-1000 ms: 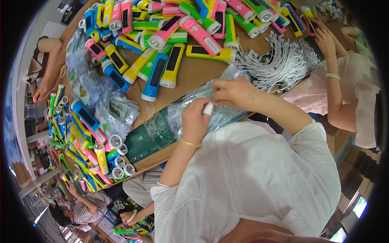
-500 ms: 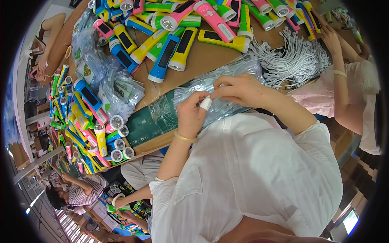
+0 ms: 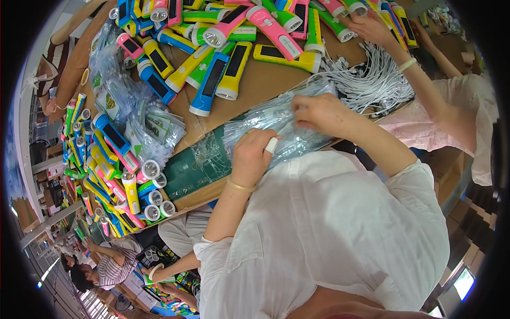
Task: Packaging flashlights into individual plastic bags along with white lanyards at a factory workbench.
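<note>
Clear plastic bags (image 3: 276, 121) lie in a layered stack at the table edge in front of me. My left hand (image 3: 252, 156) rests over the stack's near left part, fingers curled, with a white wrap (image 3: 271, 144) on one digit. Over the right part, my right hand (image 3: 325, 114) has its fingers bent and pressed together. What either hand pinches, if anything, is too small or hidden to make out. Beyond the hands lie flashlights in yellow, blue, pink and green, the nearest a blue flashlight (image 3: 210, 84) and a yellow flashlight (image 3: 234, 70).
White cables (image 3: 380, 80) are heaped right of the bags. Printed plastic bags (image 3: 154, 125) and more flashlights (image 3: 131, 191) are piled at left. A green mat (image 3: 194, 165) shows on the table. At right, a co-worker's hand (image 3: 366, 26) reaches into the flashlights; other people sit around.
My hands have moved apart: the right slid rightward, the left came slightly nearer. The co-worker's arm at right has swung left over the cables to the flashlights. The view has shifted slightly.
</note>
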A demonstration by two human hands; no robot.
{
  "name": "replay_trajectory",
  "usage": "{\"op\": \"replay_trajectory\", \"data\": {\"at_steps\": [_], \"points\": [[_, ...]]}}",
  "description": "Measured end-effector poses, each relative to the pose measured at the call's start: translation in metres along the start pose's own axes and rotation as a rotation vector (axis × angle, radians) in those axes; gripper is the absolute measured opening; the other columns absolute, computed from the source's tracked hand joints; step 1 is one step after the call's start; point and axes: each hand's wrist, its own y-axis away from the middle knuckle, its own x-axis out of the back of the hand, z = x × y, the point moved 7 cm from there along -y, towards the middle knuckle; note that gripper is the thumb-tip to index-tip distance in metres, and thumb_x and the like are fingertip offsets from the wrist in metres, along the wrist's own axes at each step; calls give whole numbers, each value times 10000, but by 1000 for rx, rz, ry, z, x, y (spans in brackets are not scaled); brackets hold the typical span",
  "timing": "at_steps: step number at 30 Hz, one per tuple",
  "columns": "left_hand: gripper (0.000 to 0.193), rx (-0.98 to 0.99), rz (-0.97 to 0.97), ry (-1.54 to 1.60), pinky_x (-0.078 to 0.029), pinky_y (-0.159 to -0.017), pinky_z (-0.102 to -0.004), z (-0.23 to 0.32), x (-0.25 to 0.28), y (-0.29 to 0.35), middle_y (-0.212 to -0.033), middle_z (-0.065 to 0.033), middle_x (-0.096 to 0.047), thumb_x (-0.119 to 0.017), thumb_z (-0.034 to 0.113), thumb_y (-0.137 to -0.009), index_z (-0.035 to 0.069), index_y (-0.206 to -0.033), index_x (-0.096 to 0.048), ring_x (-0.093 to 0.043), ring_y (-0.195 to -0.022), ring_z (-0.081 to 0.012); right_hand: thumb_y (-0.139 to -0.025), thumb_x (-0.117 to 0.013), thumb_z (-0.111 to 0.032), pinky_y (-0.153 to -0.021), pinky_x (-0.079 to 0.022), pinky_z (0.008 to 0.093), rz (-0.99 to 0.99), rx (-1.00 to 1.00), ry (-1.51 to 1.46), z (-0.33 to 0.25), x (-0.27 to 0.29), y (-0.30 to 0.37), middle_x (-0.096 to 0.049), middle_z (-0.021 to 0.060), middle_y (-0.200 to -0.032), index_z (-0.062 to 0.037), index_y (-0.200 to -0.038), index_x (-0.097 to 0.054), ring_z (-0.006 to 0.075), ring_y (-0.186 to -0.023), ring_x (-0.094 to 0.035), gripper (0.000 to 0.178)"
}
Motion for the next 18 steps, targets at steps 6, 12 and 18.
{"op": "replay_trajectory", "data": {"at_steps": [6, 12, 18], "points": [[130, -27, -21, -9, -543, -744, -405, -3, 10, 7, -1013, -92, -685, -740, 26, -793, 41, -905, -676, -661, -865, -314, -814, -768, -126, -964, -510, 400, 1, -114, -375, 43, 41, 24, -665, 131, -1242, -59, -1092, -742, 314, -1106, -641, 287], [301, -308, -267, 45, -551, -761, -372, 21, -12, -5, -1041, -84, -694, -657, -46, -667, 55, -949, -681, -673, -879, -286, -819, -815, -374, -868, -544, 429, 635, -224, 288, 50, 92, -34, -726, 106, -1050, -78, -1222, -669, 302, -1010, -691, 521], [311, -267, -211, 88, -553, -739, -375, 15, -10, -6, -973, -91, -676, -632, -64, -684, 55, -965, -697, -673, -856, -297, -749, -851, -511, -845, -559, 444, 144, -714, 364, 97, 61, -105, -713, 162, -1094, -55, -1360, -491, 337, -1042, -697, 843]]}}
